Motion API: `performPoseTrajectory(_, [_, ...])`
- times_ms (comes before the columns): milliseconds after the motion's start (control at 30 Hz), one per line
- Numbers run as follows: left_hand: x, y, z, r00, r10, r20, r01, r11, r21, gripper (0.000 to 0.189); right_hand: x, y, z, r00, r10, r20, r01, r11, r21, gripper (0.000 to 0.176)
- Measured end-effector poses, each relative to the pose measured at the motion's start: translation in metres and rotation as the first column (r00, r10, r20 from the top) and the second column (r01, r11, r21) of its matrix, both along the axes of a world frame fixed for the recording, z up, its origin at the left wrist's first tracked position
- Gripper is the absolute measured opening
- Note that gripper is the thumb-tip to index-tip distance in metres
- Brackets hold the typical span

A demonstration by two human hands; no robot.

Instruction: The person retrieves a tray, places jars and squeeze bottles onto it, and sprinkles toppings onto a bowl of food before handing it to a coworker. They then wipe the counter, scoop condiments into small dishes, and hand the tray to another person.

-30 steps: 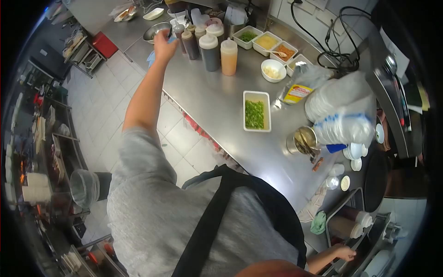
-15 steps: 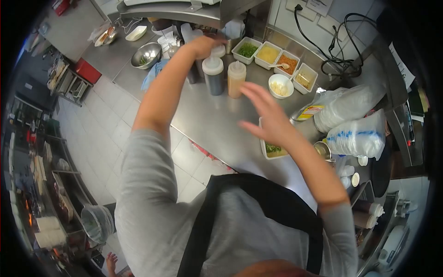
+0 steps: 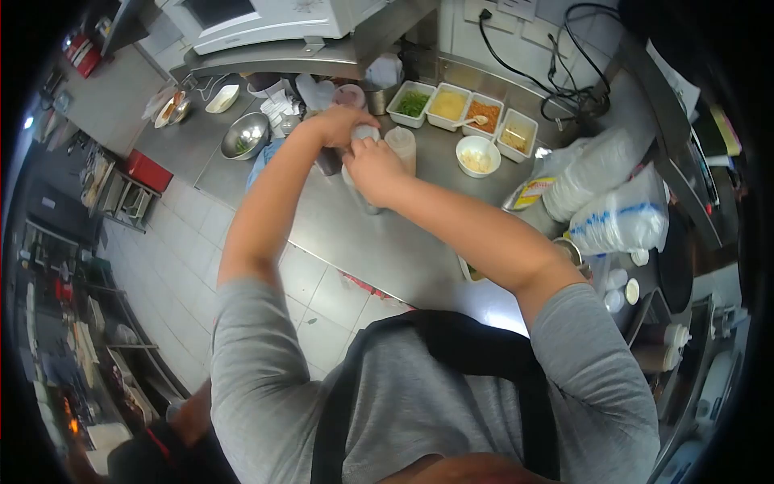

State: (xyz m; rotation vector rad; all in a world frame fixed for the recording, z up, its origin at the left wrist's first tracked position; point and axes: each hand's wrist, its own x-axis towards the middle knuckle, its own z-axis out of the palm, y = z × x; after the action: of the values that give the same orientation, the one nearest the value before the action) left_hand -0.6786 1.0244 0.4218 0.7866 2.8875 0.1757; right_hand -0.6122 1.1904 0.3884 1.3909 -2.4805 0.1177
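Note:
My left hand (image 3: 345, 127) reaches over a white cap (image 3: 367, 131) among the squeeze bottles, with its fingers curled at the cap. Just in front, my right hand (image 3: 377, 168) is closed on a squeeze bottle with dark contents (image 3: 352, 179), mostly hidden behind the hand. A squeeze bottle of orange sauce (image 3: 402, 143) stands upright beside my right hand. Part of another dark bottle (image 3: 327, 164) shows below my left wrist.
Trays of chopped greens (image 3: 413, 102), yellow shreds (image 3: 448, 105) and orange bits (image 3: 484, 115) line the back. A white bowl (image 3: 478, 156), plastic-wrapped stacked containers (image 3: 621, 214) and a metal bowl (image 3: 245, 135) stand on the counter. A co-worker (image 3: 173, 448) is at lower left.
My right hand has moved left from beside the orange bottle onto the dark bottle. My left hand stays at the bottles. The view has shifted, and a co-worker has come in at lower left.

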Motion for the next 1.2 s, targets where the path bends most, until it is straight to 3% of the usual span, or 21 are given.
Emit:
performPoseTrajectory(33, [0.01, -0.001, 0.0, 0.998, -0.028, 0.057, 0.026, 0.998, 0.049, 0.065, 0.009, 0.006, -0.005, 0.999, 0.031, 0.013, -0.03, 0.999, -0.046, 0.03])
performPoseTrajectory(100, [0.031, -0.008, -0.021, 0.992, -0.108, -0.063, 0.114, 0.989, 0.098, 0.066, 0.028, 0.017, -0.015, 0.997, 0.069, 0.025, -0.065, 0.987, -0.146, 0.027])
performPoseTrajectory(167, [0.069, 0.005, -0.022, 0.999, 0.043, 0.025, -0.044, 0.998, 0.044, 0.065, 0.055, 0.034, -0.012, 0.975, 0.182, 0.125, -0.163, 0.975, -0.148, 0.026])
performPoseTrajectory(233, [0.096, 0.006, -0.043, 1.0, 0.001, -0.027, 0.009, 0.94, 0.341, 0.067, 0.078, 0.042, -0.015, 0.96, 0.236, 0.151, -0.215, 0.966, -0.143, 0.027])
performPoseTrajectory(300, [0.126, 0.017, -0.042, 0.99, 0.14, 0.008, -0.134, 0.925, 0.357, 0.067, 0.098, 0.042, -0.029, 0.905, 0.181, 0.384, -0.073, 0.957, -0.279, 0.029])
performPoseTrajectory(367, [0.152, 0.033, -0.036, 0.977, 0.208, 0.044, -0.208, 0.896, 0.391, 0.064, 0.109, 0.053, -0.027, 0.846, 0.27, 0.459, -0.133, 0.942, -0.308, 0.036])
performPoseTrajectory(433, [0.173, 0.049, -0.037, 0.977, 0.211, 0.019, -0.199, 0.886, 0.418, 0.062, 0.125, 0.066, -0.025, 0.785, 0.238, 0.572, -0.047, 0.944, -0.328, 0.038])
performPoseTrajectory(533, [0.209, 0.075, -0.029, 0.962, 0.273, 0.019, -0.263, 0.903, 0.339, 0.062, 0.145, 0.103, -0.014, 0.745, 0.294, 0.599, -0.144, 0.948, -0.285, 0.035])
performPoseTrajectory(633, [0.245, 0.097, -0.028, 0.958, 0.282, 0.051, -0.278, 0.873, 0.402, 0.063, 0.163, 0.147, -0.019, 0.878, 0.375, 0.297, -0.349, 0.927, -0.138, 0.036])
performPoseTrajectory(667, [0.256, 0.109, -0.023, 0.963, 0.268, 0.031, -0.259, 0.888, 0.379, 0.064, 0.17, 0.16, -0.031, 0.909, 0.354, 0.222, -0.31, 0.927, -0.21, 0.043])
performPoseTrajectory(767, [0.285, 0.152, 0.018, 0.979, 0.204, -0.026, -0.183, 0.923, 0.337, 0.065, 0.183, 0.215, -0.013, 0.864, 0.368, 0.343, -0.307, 0.926, -0.22, 0.05])
performPoseTrajectory(833, [0.299, 0.184, 0.045, 0.99, 0.125, -0.058, -0.098, 0.933, 0.347, 0.066, 0.189, 0.285, 0.042, 0.802, 0.417, 0.428, -0.367, 0.909, -0.197, 0.034])
performPoseTrajectory(933, [0.308, 0.252, 0.088, 0.996, -0.022, -0.081, 0.05, 0.927, 0.371, 0.063, 0.2, 0.388, 0.121, 0.845, 0.296, 0.445, -0.26, 0.955, -0.142, 0.048])
performPoseTrajectory(1000, [0.305, 0.304, 0.11, 0.979, -0.16, -0.124, 0.194, 0.917, 0.349, 0.062, 0.212, 0.462, 0.159, 0.907, 0.226, 0.354, -0.152, 0.963, -0.224, 0.049])
performPoseTrajectory(1033, [0.3, 0.333, 0.115, 0.961, -0.234, -0.147, 0.27, 0.904, 0.33, 0.063, 0.224, 0.496, 0.185, 0.927, 0.088, 0.364, -0.028, 0.986, -0.167, 0.048])
performPoseTrajectory(1100, [0.282, 0.397, 0.112, 0.879, -0.408, -0.247, 0.473, 0.812, 0.343, 0.064, 0.237, 0.563, 0.213, 0.972, -0.128, 0.198, 0.162, 0.973, -0.165, 0.051])
performPoseTrajectory(1133, [0.273, 0.43, 0.112, 0.862, -0.443, -0.247, 0.505, 0.79, 0.346, 0.064, 0.255, 0.6, 0.236, 0.988, -0.053, 0.148, 0.081, 0.979, -0.188, 0.046])
performPoseTrajectory(1200, [0.255, 0.501, 0.11, 0.825, -0.509, -0.247, 0.566, 0.733, 0.377, 0.066, 0.264, 0.656, 0.25, 0.979, -0.195, 0.055, 0.201, 0.967, -0.157, 0.047])
